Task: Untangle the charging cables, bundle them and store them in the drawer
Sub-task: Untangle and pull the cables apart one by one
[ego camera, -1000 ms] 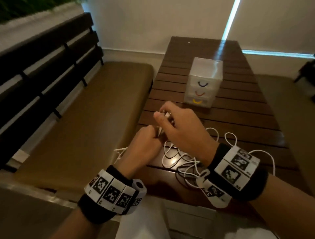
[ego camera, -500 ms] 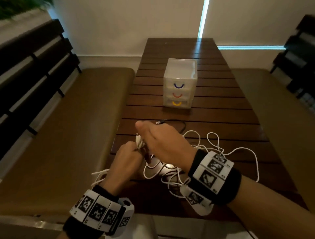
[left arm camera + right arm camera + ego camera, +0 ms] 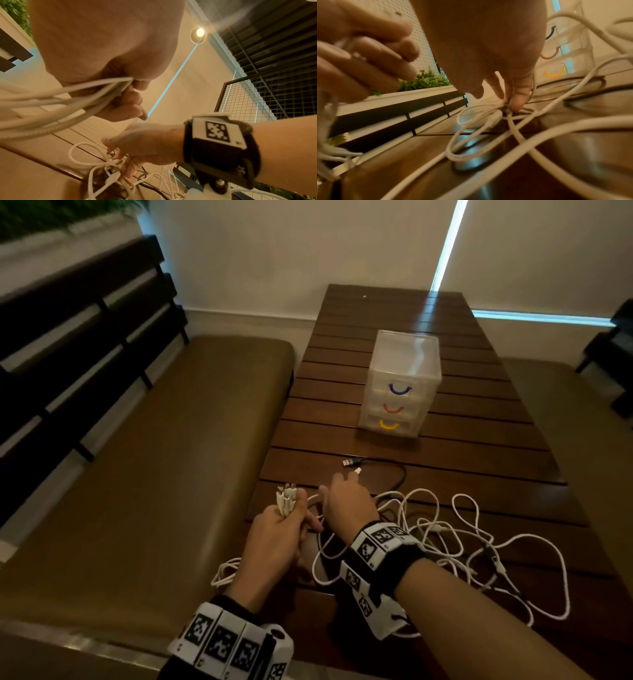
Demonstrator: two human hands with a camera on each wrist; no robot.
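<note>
Now, left hand (image 3: 277, 529) fisted round white cable ends (image 3: 286, 499), right hand (image 3: 347, 501) fingertips pinching tangled cables (image 3: 445, 529) on table (image 3: 479, 460).

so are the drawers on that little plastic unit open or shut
All shut: the three drawers sit flush in the clear drawer unit, blue, orange and yellow handles aligned, none pulled out.

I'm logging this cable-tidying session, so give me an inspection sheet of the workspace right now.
Surface: dark slatted wooden table.
Job's things: clear three-drawer unit, drawers closed.
Clutter: nothing seen.
Grippers: left hand grips a bunch of white connector ends; right hand fingers pinch into the tangle.
Cables: white cables tangled; black USB cable loose beyond.
Surroundings: cushioned bench, wall behind.
</note>
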